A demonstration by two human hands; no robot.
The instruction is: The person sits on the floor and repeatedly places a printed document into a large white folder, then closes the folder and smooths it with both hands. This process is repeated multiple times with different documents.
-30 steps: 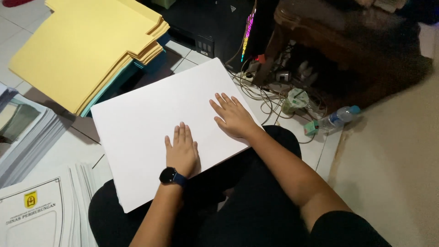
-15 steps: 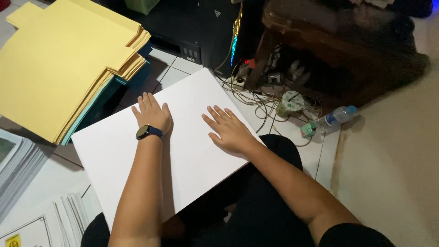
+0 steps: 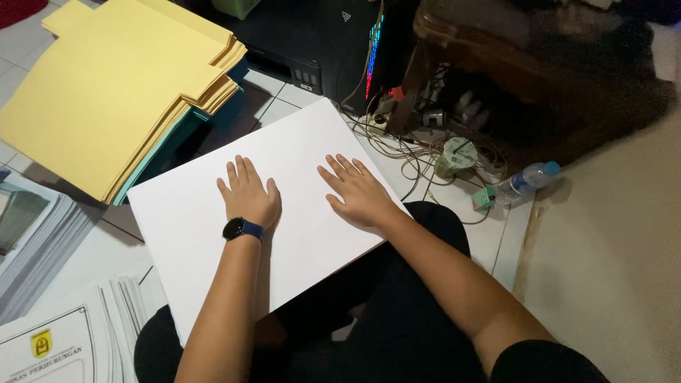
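A large white sheet (image 3: 298, 152) lies across my lap and the tiled floor. My left hand (image 3: 248, 193), with a dark watch on its wrist, lies flat on the sheet's middle with fingers spread. My right hand (image 3: 357, 189) presses flat on the sheet near its right edge, fingers apart. Neither hand holds anything.
A stack of yellow cut card (image 3: 106, 85) lies at the upper left over teal sheets. Piles of printed papers (image 3: 50, 333) sit at the lower left. A black printer (image 3: 312, 42), tangled cables (image 3: 418, 152), a plastic bottle (image 3: 525, 181) and dark wooden furniture (image 3: 532, 64) stand beyond.
My left hand slid forward up the sheet and then drew back toward its middle. My right hand stayed flat near the right edge. The view shifted a little.
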